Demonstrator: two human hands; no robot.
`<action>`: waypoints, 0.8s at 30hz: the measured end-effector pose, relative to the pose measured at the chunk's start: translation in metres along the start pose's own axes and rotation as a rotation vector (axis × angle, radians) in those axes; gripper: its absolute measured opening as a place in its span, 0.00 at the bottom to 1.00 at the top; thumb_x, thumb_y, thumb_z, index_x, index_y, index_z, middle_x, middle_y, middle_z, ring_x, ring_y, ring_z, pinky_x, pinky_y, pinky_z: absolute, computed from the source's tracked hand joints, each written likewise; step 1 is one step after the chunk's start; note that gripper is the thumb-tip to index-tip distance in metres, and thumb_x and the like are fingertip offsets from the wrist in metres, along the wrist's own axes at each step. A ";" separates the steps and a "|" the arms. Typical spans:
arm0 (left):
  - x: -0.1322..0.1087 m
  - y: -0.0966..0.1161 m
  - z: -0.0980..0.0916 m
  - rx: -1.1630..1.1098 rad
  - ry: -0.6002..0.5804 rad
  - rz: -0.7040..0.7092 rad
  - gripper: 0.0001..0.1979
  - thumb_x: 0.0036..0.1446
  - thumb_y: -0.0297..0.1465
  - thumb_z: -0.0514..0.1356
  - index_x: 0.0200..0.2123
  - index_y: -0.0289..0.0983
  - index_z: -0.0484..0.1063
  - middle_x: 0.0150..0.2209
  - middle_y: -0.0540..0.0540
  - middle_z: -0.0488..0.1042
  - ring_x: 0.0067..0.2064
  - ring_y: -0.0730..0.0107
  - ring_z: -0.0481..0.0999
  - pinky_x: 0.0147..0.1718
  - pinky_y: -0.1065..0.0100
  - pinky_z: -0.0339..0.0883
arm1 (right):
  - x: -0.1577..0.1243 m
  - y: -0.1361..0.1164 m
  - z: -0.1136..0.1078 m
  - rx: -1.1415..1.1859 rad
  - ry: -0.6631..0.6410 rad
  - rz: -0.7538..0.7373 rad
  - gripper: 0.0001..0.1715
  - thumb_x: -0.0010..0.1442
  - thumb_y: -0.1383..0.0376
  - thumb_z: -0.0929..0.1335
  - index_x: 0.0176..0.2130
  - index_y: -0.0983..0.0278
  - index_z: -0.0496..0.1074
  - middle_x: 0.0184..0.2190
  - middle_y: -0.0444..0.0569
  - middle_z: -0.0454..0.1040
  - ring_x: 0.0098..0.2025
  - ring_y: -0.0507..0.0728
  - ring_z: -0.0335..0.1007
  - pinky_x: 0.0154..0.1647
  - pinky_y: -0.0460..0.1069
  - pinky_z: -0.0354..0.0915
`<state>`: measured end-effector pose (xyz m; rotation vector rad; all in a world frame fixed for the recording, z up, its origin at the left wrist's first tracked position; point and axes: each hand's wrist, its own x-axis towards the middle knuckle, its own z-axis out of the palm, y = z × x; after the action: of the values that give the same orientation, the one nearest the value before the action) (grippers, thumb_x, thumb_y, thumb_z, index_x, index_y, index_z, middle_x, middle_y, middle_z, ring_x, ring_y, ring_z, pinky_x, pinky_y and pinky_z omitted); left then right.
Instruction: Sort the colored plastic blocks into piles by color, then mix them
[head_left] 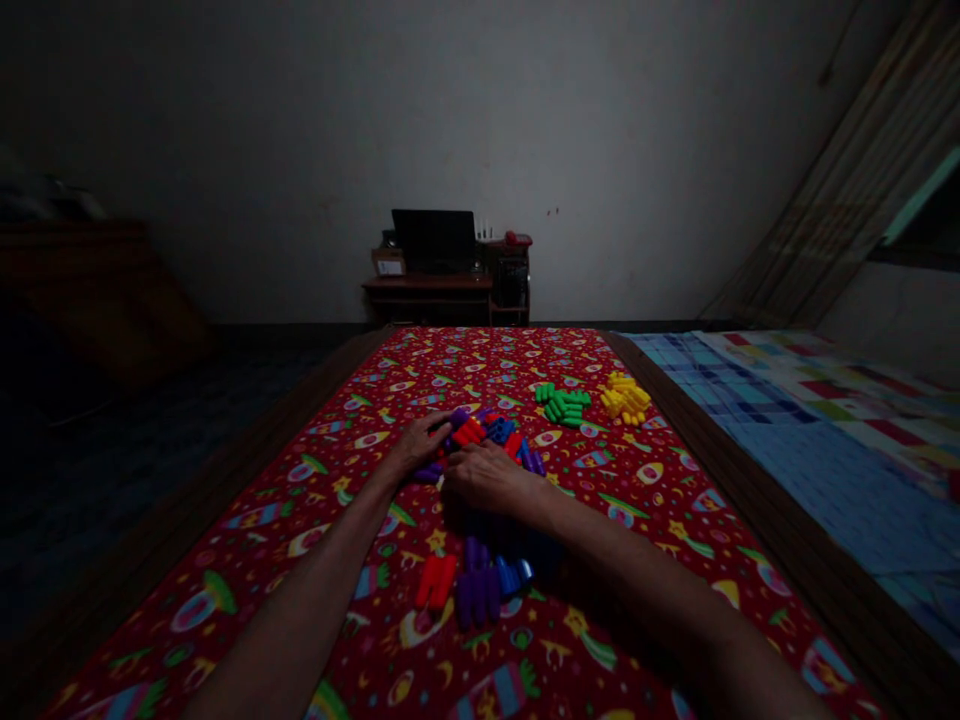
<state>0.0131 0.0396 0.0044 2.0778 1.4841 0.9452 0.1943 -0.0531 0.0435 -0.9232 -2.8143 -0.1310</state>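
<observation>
A mixed pile of plastic building blocks lies mid-table, with red blocks [469,432], blue blocks [499,430] and purple blocks [534,463] in it. My left hand [420,443] rests at the pile's left edge, fingers and thumb apart beside purple pieces. Over the near side of the pile, my right hand [487,475] has its fingers curled downward; whatever they hold is hidden. Closer to me lie a red block [435,583], a ribbed purple block [478,597] and a blue block [514,575], partly in shadow under my right forearm.
Green blocks [564,404] and yellow blocks [625,399] form separate groups at the right. A red patterned cloth [292,590] covers the table. Beyond it, a monitor [435,238] stands on a desk by the wall. Bedding [810,470] spreads along the right.
</observation>
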 end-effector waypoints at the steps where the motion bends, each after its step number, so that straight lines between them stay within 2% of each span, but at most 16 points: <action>1: 0.000 0.001 0.000 -0.003 0.000 0.000 0.25 0.50 0.45 0.55 0.45 0.36 0.78 0.48 0.42 0.78 0.50 0.55 0.77 0.51 0.60 0.69 | -0.002 0.000 0.000 -0.015 -0.008 0.028 0.12 0.64 0.68 0.62 0.38 0.65 0.75 0.40 0.53 0.77 0.42 0.58 0.71 0.43 0.52 0.64; 4: -0.001 0.003 -0.001 -0.021 -0.007 0.004 0.25 0.49 0.43 0.55 0.45 0.36 0.78 0.48 0.43 0.79 0.50 0.55 0.77 0.51 0.60 0.69 | -0.005 0.004 -0.004 -0.040 -0.048 0.125 0.11 0.63 0.64 0.64 0.39 0.65 0.76 0.38 0.55 0.77 0.44 0.61 0.71 0.44 0.54 0.65; 7: -0.001 0.004 -0.001 -0.034 -0.004 0.009 0.25 0.49 0.43 0.56 0.45 0.35 0.78 0.49 0.42 0.78 0.50 0.54 0.77 0.51 0.60 0.68 | -0.005 0.008 -0.007 -0.014 -0.040 0.143 0.11 0.61 0.64 0.66 0.39 0.66 0.76 0.38 0.56 0.77 0.45 0.62 0.71 0.45 0.54 0.64; 11: -0.001 0.003 -0.001 -0.024 -0.006 0.000 0.26 0.49 0.45 0.55 0.45 0.36 0.78 0.47 0.43 0.79 0.49 0.54 0.77 0.51 0.60 0.69 | 0.000 0.021 -0.011 0.216 0.050 0.135 0.08 0.58 0.67 0.67 0.38 0.67 0.75 0.34 0.51 0.78 0.36 0.55 0.71 0.37 0.47 0.62; 13: -0.001 0.002 -0.001 -0.019 -0.009 -0.001 0.26 0.49 0.45 0.54 0.45 0.36 0.78 0.46 0.42 0.80 0.48 0.54 0.77 0.49 0.60 0.70 | 0.003 0.033 -0.016 0.444 0.140 0.192 0.07 0.56 0.67 0.68 0.36 0.66 0.75 0.30 0.47 0.77 0.32 0.52 0.70 0.33 0.45 0.60; 17: -0.002 0.004 -0.001 -0.019 -0.023 0.016 0.27 0.50 0.45 0.54 0.46 0.34 0.78 0.47 0.41 0.79 0.49 0.53 0.77 0.49 0.60 0.70 | 0.004 0.070 -0.027 0.964 0.447 0.349 0.10 0.54 0.61 0.68 0.32 0.66 0.74 0.27 0.43 0.75 0.30 0.51 0.71 0.33 0.44 0.63; 19: -0.003 0.005 -0.002 -0.020 -0.021 0.015 0.27 0.50 0.45 0.54 0.45 0.34 0.78 0.48 0.41 0.79 0.50 0.53 0.77 0.50 0.60 0.70 | -0.001 0.093 -0.030 1.086 0.597 0.435 0.13 0.52 0.57 0.68 0.32 0.65 0.72 0.26 0.44 0.75 0.29 0.52 0.71 0.33 0.46 0.65; 21: -0.003 0.005 -0.002 -0.025 -0.020 0.007 0.27 0.49 0.45 0.55 0.45 0.34 0.78 0.48 0.41 0.79 0.50 0.53 0.77 0.50 0.61 0.70 | -0.012 0.116 -0.030 1.027 0.733 0.547 0.14 0.52 0.56 0.68 0.33 0.64 0.71 0.26 0.45 0.75 0.28 0.53 0.71 0.33 0.47 0.66; 24: -0.002 0.005 -0.001 -0.044 -0.018 -0.003 0.27 0.49 0.45 0.55 0.45 0.34 0.78 0.48 0.41 0.79 0.49 0.53 0.77 0.50 0.60 0.70 | -0.033 0.147 -0.022 0.695 0.855 0.730 0.12 0.53 0.58 0.67 0.33 0.65 0.72 0.28 0.48 0.76 0.31 0.55 0.71 0.35 0.48 0.66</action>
<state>0.0146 0.0358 0.0079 2.0472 1.4434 0.9473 0.3111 0.0425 0.0628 -1.2244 -1.4623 0.4178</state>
